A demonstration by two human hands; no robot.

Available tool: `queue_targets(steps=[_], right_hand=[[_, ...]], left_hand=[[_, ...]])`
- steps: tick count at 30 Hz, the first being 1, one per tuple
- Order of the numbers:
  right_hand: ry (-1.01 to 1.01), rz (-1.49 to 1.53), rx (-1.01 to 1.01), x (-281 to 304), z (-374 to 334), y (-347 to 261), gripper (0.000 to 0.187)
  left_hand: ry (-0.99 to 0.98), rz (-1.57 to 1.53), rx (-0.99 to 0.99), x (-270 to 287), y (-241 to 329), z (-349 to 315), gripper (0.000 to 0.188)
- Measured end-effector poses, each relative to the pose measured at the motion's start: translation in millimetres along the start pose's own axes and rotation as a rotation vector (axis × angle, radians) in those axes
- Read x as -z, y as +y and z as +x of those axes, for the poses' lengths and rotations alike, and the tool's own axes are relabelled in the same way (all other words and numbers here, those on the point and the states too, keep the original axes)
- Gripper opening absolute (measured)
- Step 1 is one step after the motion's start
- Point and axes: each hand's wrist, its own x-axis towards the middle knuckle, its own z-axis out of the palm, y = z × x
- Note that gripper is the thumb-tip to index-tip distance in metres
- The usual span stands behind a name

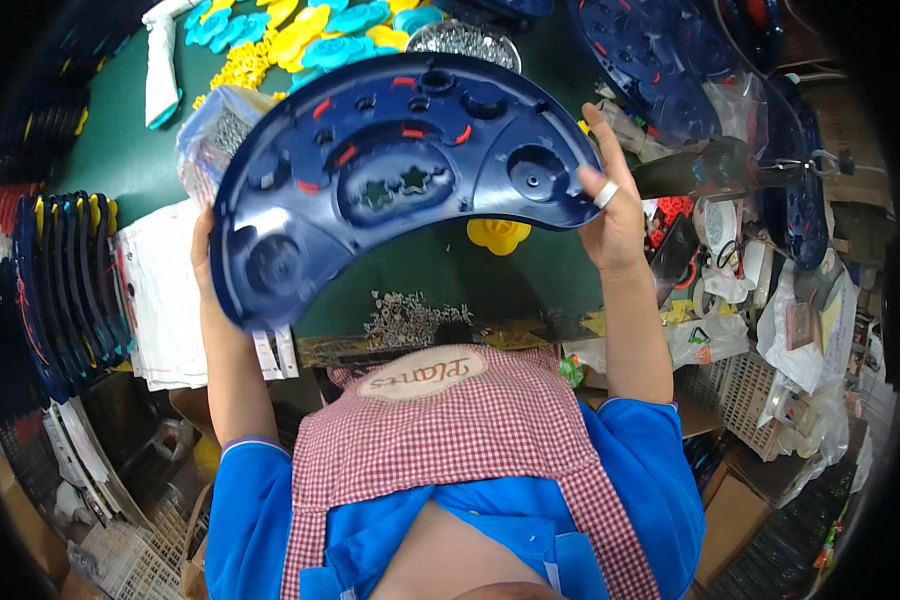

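Observation:
A dark blue curved plastic panel (485, 180) is raised above the green table between my two hands. It has round recesses, two star-shaped holes and several small red pieces set in it. My left hand (203, 255) is closed around its left edge, with most of the fingers hidden behind. At the right end, my right hand (615, 215) grips the panel with the thumb near the rim; a white band circles one digit. Partly covered by the panel, a yellow flower-shaped piece (498, 236) lies on the table. Small screws (410, 318) are heaped by the near edge.
Yellow and turquoise flower pieces (335, 35) and a bowl of small metal parts (465, 42) are at the back. A plastic bag (215, 135) stands left. Blue curved panels (70, 280) are stacked far left. A dark elongated object (695, 168) with a metal hook is at right.

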Motion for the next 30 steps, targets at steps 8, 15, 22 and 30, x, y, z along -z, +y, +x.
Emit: queue_targets(steps=[8,15,22,30], right_hand=[[-0.013,-0.296,-0.121,17.6,-28.2,52.3,0.084],[0.069,-0.666,-0.029,22.5,-29.2,75.9,0.072],[0.149,-0.684,-0.012,26.2,-26.8,87.7,0.063],[0.200,-0.701,-0.052,45.6,-56.1,85.4,0.064]], left_hand=[[0.051,0.865,-0.318,13.0,-25.6,-22.1,0.084],[0.166,0.964,-0.415,18.8,-52.4,-2.2,0.077],[0.091,0.825,-0.410,11.6,-42.5,6.6,0.068],[0.099,0.712,-0.416,29.9,-75.8,5.9,0.041]])
